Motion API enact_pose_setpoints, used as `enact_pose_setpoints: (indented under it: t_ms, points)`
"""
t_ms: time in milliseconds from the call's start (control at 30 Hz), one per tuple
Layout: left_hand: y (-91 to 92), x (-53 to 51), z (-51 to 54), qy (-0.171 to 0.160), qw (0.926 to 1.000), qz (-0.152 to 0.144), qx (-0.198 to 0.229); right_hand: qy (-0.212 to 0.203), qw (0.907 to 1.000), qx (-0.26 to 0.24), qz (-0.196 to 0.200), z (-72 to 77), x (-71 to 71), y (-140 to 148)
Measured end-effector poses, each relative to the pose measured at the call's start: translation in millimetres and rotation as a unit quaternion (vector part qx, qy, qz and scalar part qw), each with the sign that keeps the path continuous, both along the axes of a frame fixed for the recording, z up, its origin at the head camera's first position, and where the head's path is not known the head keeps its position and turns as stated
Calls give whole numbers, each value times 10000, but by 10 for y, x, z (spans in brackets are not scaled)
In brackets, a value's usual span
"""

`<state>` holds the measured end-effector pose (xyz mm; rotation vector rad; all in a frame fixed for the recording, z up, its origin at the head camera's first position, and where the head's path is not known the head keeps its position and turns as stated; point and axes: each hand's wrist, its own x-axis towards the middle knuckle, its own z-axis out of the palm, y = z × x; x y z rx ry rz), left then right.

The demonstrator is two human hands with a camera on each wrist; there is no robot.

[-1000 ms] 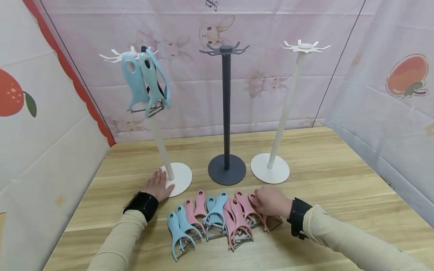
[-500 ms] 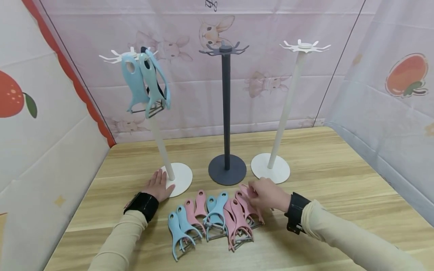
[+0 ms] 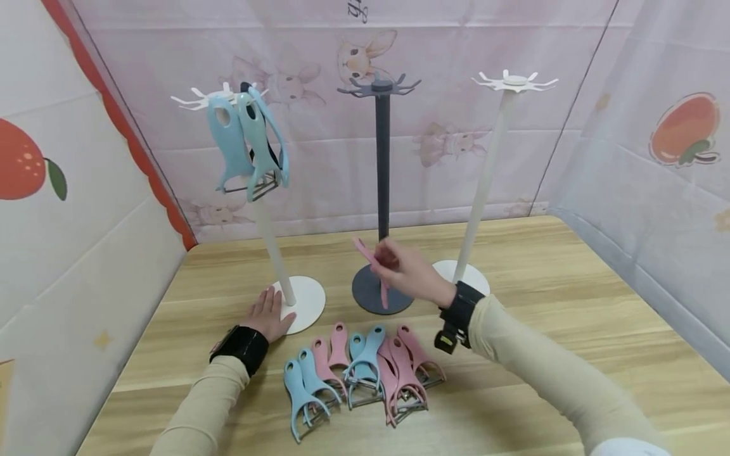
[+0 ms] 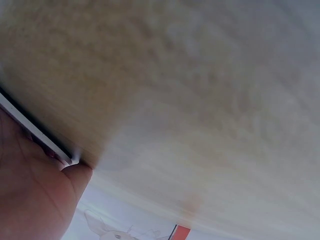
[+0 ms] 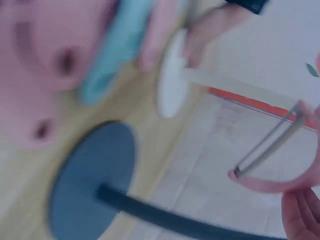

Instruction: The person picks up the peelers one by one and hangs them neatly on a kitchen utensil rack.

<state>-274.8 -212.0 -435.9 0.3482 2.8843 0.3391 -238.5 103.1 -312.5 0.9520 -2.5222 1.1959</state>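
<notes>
Since half a second ago, the right hand has swung far and left from the pile of pink and blue peelers, carrying a pink peeler in front of the dark stand. Its grip is clamped on that peeler, and in the right wrist view the metal blade juts clear of the fingers. Its arm, in a beige sleeve and black wristband, slants in from the near right. Over on the left, the left hand lies flat across the edge of a white stand's round base, fingers straight, thumb spread apart. Blue peelers hang atop that stand; another white stand rises to the right. Pale wood grain covers the worktop, with a pink rabbit-print cloth beyond its far edge and pale cloths at left and right
</notes>
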Motion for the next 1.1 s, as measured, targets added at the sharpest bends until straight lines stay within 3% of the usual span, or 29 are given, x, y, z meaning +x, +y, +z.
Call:
enact_pose_setpoints:
  t_ms: [133, 267, 433, 533, 667, 733, 933, 1100]
  points:
    - [-15, -11, -30, 55, 10000, -34, -40, -201, 9966, -750, -283, 125, -123, -210]
    - [-35, -12, -30, 84, 9999, -31, -54, -536, 9825, -1712, -510, 202, -258, -431]
    - [10, 42, 52, 140, 9999, -37, -60, -1171, 9437, -3036, -591, 401, -469, -652]
    - [29, 44, 42, 172, 9998, -56, -129, -1561, 9214, -3498, -648, 581, -585, -740]
    - [-6, -6, -59, 257, 9995, -92, -167, -1645, 9134, -3652, -730, 812, -739, -842]
    - [-9, -8, -64, 293, 9994, -78, -136, -1585, 9144, -3640, -790, 929, -815, -906]
    - [25, 64, 46, 209, 9998, 18, -21, -1464, 9142, -3737, -557, 1236, -1005, -1111]
    - [65, 92, 107, 108, 9998, 76, -151, -1515, 9089, -3865, -394, 1411, -1129, -1258]
